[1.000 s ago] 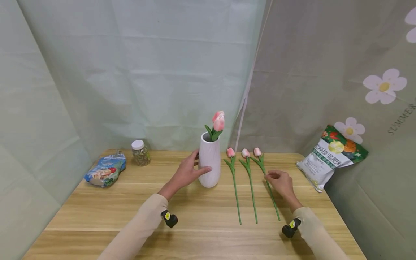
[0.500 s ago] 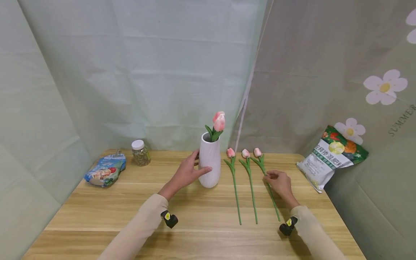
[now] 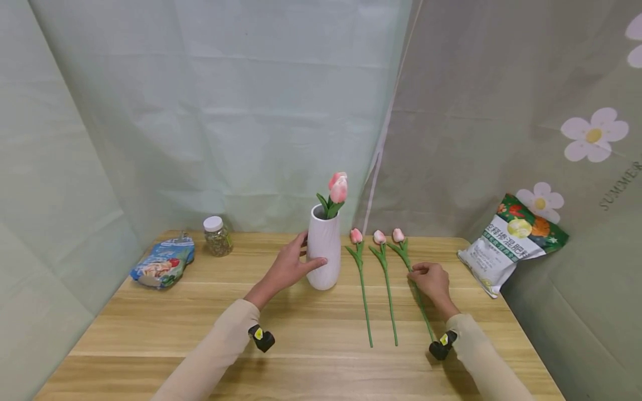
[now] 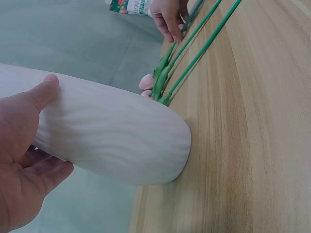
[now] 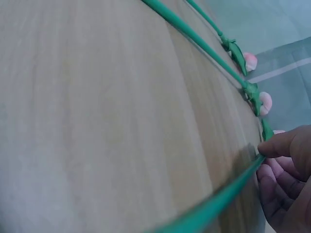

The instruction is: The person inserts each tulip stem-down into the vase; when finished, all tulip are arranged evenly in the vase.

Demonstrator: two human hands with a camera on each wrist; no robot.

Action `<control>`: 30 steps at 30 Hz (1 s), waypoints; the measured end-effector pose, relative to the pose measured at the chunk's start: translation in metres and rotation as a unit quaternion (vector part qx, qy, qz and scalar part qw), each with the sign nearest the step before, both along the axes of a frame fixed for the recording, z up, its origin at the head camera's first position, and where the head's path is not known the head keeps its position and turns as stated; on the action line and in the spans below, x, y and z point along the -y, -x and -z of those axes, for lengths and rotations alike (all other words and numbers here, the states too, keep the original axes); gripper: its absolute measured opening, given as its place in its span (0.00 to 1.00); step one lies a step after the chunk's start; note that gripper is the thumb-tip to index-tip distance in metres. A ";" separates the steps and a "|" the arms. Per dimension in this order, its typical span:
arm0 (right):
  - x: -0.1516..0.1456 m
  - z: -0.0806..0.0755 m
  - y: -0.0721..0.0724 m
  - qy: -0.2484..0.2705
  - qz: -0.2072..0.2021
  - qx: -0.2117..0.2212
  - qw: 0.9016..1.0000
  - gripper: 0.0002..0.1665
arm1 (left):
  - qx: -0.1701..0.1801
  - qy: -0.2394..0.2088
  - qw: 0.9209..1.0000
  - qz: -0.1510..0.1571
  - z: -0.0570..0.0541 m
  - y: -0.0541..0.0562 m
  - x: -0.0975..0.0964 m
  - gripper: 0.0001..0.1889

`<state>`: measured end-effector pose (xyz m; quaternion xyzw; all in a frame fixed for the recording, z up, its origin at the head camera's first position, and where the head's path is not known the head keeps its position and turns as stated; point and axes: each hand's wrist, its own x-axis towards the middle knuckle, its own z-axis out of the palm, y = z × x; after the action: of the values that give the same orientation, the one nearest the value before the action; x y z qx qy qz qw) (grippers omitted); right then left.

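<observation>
My left hand (image 3: 290, 263) grips the white ribbed vase (image 3: 323, 250) from its left side, thumb across the front and fingers behind. The vase stands upright with pink tulips (image 3: 338, 188) in its mouth. To its right, three pink artificial tulips lie side by side with their heads toward the wall. My right hand (image 3: 432, 281) pinches the rightmost tulip (image 3: 399, 248) by its green stem, just below the leaves. In the right wrist view, thumb and fingertips meet on that stem (image 5: 228, 191). The middle tulip (image 3: 385, 267) and the left tulip (image 3: 360, 267) lie untouched.
A blue printed pouch (image 3: 163, 263) and a white-lidded jar (image 3: 218, 236) sit at the table's back left. At the back right, a green and white bag (image 3: 511, 242) leans on the wall cloth. The wooden table (image 3: 311, 356) meets cloth walls behind and beside it.
My right wrist has shifted slightly left, and its fingers have closed on the rightmost tulip's stem. That tulip has moved very slightly. My left hand and the vase stay in place.
</observation>
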<state>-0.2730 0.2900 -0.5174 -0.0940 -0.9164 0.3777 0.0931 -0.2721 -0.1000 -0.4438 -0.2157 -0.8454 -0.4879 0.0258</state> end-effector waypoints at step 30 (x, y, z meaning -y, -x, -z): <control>-0.004 -0.027 -0.007 0.025 -0.005 0.034 0.999 0.17 | 0.014 0.004 1.000 -0.006 -0.001 0.000 -0.001 0.47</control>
<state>-0.2664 0.2937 -0.4903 -0.1041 -0.9100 0.3972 0.0577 -0.2720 -0.0992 -0.4429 -0.2038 -0.8489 -0.4875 0.0160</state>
